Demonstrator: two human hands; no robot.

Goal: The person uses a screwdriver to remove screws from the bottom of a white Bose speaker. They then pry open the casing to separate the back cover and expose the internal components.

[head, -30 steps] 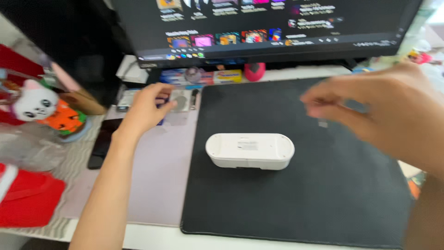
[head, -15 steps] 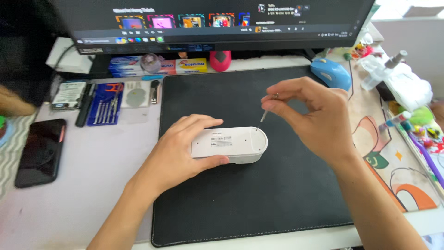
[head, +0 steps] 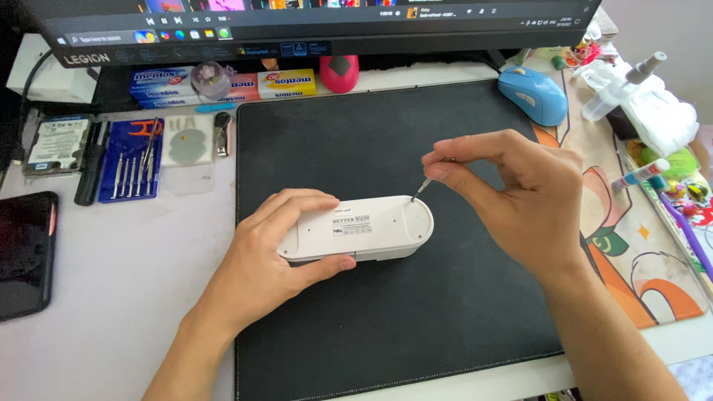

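Left hand point(head: 271, 256) clamps the left end of the white oval case point(head: 360, 229), thumb under the front edge, fingers point(head: 297, 204) curled over the top. The case lies flat in the middle of the black mat point(head: 386, 334) on the desk point(head: 111, 297). Right hand point(head: 520, 197) pinches a small screwdriver point(head: 422, 187) between thumb and fingertips, its tip touching the case's upper right corner. A blue screwdriver set point(head: 132, 160) sits off to the left, a blue mouse point(head: 533, 95) beyond the mat's far right corner.
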